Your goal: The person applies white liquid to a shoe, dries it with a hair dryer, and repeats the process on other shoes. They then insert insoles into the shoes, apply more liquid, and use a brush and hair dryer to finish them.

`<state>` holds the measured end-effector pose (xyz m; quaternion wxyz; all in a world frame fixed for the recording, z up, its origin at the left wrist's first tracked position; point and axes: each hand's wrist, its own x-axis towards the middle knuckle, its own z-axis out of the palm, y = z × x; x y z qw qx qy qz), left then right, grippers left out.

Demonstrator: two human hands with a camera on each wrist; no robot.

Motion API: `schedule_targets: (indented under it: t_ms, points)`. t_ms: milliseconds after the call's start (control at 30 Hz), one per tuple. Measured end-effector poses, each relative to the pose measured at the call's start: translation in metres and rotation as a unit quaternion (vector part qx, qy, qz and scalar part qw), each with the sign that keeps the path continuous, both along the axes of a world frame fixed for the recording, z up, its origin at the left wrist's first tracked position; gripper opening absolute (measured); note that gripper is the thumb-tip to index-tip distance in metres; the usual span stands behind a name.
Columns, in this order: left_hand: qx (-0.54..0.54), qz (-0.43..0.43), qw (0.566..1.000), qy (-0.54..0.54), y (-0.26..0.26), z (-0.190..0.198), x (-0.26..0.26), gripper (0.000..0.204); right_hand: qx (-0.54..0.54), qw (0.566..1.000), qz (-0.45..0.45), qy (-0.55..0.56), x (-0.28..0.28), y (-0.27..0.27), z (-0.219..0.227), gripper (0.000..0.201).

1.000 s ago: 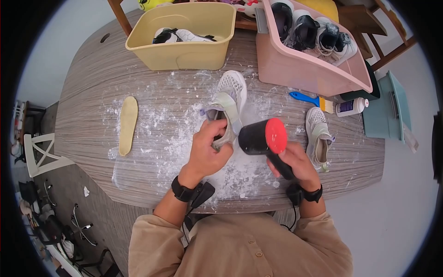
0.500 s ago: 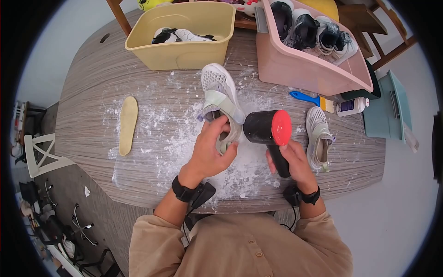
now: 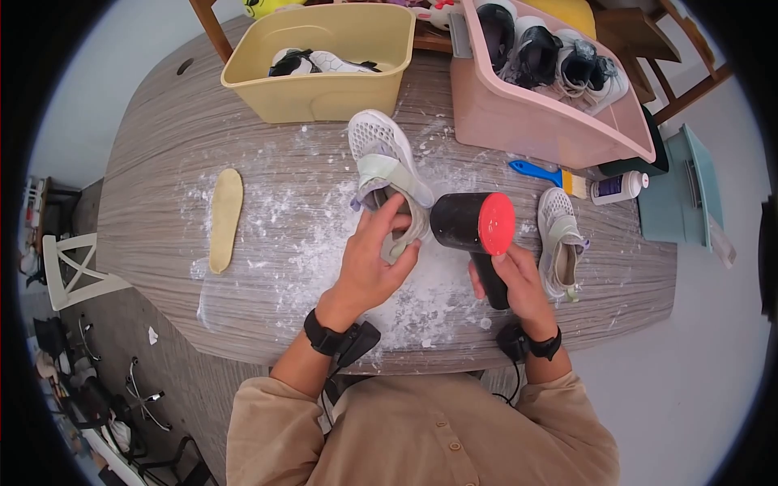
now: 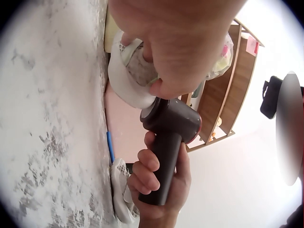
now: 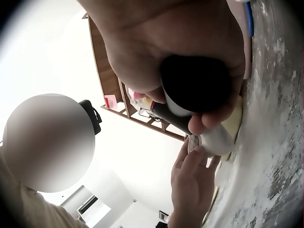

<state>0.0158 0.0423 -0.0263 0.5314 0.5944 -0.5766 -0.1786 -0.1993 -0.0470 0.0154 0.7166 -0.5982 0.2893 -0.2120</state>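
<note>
My left hand holds a light grey and white sneaker by its heel opening, fingers inside and thumb at the back. The sneaker's toe points away from me, tilted a little left. In my right hand is the handle of a black hair dryer with a red rear end. Its front faces the sneaker's side, right up close to it, as the left wrist view also shows. A matching sneaker lies to the right of the dryer. Far to the left lies a pale yellow insole.
White residue is spread over the wooden table. A yellow bin and a pink bin, both with shoes inside, stand at the back. A blue-handled brush and a white bottle lie at the right, beside a teal box.
The sneaker in my left hand has swung, its toe going left and slightly away from me. The hair dryer has risen slightly and shifted right, its handle more upright in view.
</note>
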Motion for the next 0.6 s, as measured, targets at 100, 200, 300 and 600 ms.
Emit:
schedule_targets:
  t_ms: [100, 200, 300, 600]
  points:
    - [0.009, -0.002, 1.0, 0.011, 0.0, 0.003, 0.0, 0.063, 0.019, 1.0, -0.014, 0.0, 0.001, 0.001, 0.0, 0.034]
    - [0.016, 0.0, 1.0, 0.026, 0.0, 0.005, -0.002, 0.063, 0.024, 1.0, -0.007, 0.011, -0.004, -0.003, 0.0, 0.035]
    - [0.01, 0.009, 0.999, 0.051, -0.001, 0.007, -0.005, 0.057, 0.018, 1.0, 0.006, 0.021, -0.006, -0.007, 0.005, 0.035]
    - [-0.037, -0.013, 0.998, -0.051, -0.003, 0.012, 0.002, 0.03, 0.027, 0.999, -0.019, 0.019, -0.001, -0.003, 0.003, 0.036]
